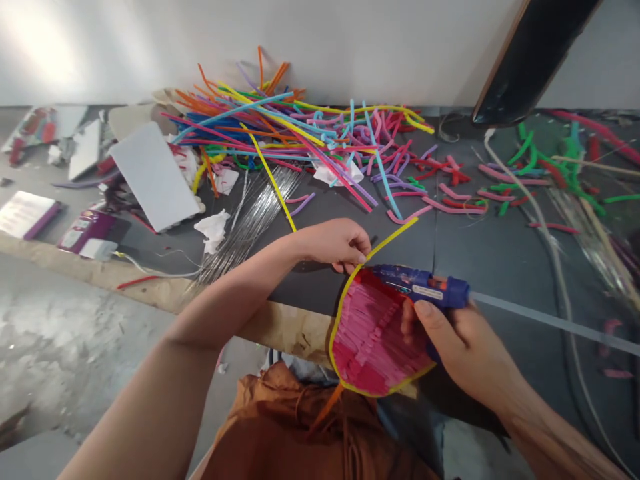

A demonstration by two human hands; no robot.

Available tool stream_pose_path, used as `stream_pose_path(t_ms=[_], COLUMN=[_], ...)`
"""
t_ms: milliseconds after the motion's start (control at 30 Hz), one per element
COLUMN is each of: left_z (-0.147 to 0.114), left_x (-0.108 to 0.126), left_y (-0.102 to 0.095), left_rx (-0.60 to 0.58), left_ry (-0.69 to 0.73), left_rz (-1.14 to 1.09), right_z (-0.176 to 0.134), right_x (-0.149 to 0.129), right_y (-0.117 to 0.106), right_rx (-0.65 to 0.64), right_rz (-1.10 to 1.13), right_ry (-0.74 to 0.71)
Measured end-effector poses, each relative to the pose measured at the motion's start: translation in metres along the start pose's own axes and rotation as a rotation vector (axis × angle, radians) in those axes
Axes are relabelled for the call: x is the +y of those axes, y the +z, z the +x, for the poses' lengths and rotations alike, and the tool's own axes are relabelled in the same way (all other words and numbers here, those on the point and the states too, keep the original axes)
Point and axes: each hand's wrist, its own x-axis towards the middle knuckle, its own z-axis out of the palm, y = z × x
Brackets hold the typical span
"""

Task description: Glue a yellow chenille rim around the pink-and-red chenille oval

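My right hand (460, 340) is wrapped round a blue hot glue gun (420, 283), with a long translucent glue stick (540, 313) coming out of its back. The gun's nozzle meets the upper edge of a pink, rounded craft piece (370, 333) made of pipe cleaners. A yellow pipe cleaner (336, 327) borders that piece along its left and bottom. Its loose end points up to the right, past my left hand (345, 247), whose closed fingers pinch it close to the nozzle. An orange stem (327, 407) hangs below the piece.
A heap of colourful pipe cleaners (280, 127) lies at the back against the wall. Thin metal wires (255, 213) and a white box (155, 177) are to the left. A white cable (550, 247) runs down the right side. A dark slanted object (533, 60) stands at upper right.
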Motion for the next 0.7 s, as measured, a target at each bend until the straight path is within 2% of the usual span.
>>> stream_pose_path(t_ms=[300, 533, 700], left_z=[0.0002, -0.0002, 0.0003], left_x=[-0.0027, -0.0006, -0.0014], left_y=[0.0009, 0.0010, 0.0006], left_rx=[-0.004, -0.011, -0.012], left_ry=[0.014, 0.003, -0.001], left_rz=[0.014, 0.044, 0.035], right_z=[0.0027, 0.0029, 0.0020], right_x=[-0.0045, -0.0043, -0.0052], right_y=[0.0008, 0.0011, 0.0007], right_rx=[-0.004, 0.042, 0.005], right_rz=[-0.020, -0.049, -0.047], right_ry=[-0.032, -0.063, -0.028])
